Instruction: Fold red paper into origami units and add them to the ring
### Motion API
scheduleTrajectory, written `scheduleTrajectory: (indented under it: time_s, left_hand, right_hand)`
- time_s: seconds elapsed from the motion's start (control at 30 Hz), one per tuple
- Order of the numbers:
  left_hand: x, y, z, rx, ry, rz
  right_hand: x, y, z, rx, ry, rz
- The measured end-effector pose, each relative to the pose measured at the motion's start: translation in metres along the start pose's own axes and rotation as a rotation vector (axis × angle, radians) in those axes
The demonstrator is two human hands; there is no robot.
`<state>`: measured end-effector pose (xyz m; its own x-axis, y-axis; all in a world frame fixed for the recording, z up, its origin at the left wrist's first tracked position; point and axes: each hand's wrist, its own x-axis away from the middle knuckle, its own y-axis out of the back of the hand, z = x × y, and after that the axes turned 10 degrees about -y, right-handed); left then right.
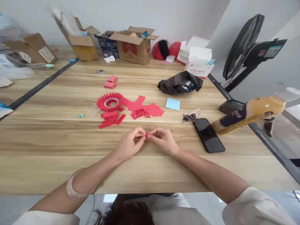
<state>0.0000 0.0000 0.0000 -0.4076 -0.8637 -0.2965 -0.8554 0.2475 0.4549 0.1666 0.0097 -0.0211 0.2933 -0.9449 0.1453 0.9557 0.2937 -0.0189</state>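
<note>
A small folded piece of red paper (147, 135) is pinched between the fingertips of both hands, just above the table. My left hand (131, 142) grips it from the left with thumb and forefinger. From the other side my right hand (165, 140) pinches it the same way. Beyond the hands lies a heap of folded red paper pieces (140, 112) on flat red sheets (156, 110). To its left stands a ring of red folded paper (100, 101) with a pale blue inner row. Red paper strips (109, 118) lie in front of the ring.
Right of my hands are a black phone (208, 136), keys (188, 117) and a leaning yellow bottle (253, 111). Farther back lie blue sticky notes (172, 104), a black plastic bag (172, 83) and pink paper blocks (109, 85). Cardboard boxes (133, 47) line the wall; a fan (243, 47) stands right.
</note>
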Motion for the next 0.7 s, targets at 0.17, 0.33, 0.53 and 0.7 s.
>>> scheduleTrajectory:
  time_s: [0.17, 0.33, 0.53, 0.7]
  left_hand:
    - [0.0004, 0.0007, 0.0014, 0.117, 0.118, 0.029]
    - [0.0004, 0.0004, 0.0066, 0.213, 0.159, 0.026]
    - [-0.0039, 0.0016, 0.0021, 0.339, 0.188, -0.012]
    - [-0.0046, 0.0019, -0.0001, 0.342, 0.162, -0.010]
  right_hand:
    - [0.0006, 0.0005, -0.0033, 0.077, 0.036, -0.017]
    - [0.0023, -0.0005, -0.0010, 0.132, 0.044, -0.015]
    - [0.0014, 0.0017, 0.0041, -0.089, -0.041, 0.114]
    - [0.0000, 0.0051, 0.0025, -0.129, -0.059, 0.175]
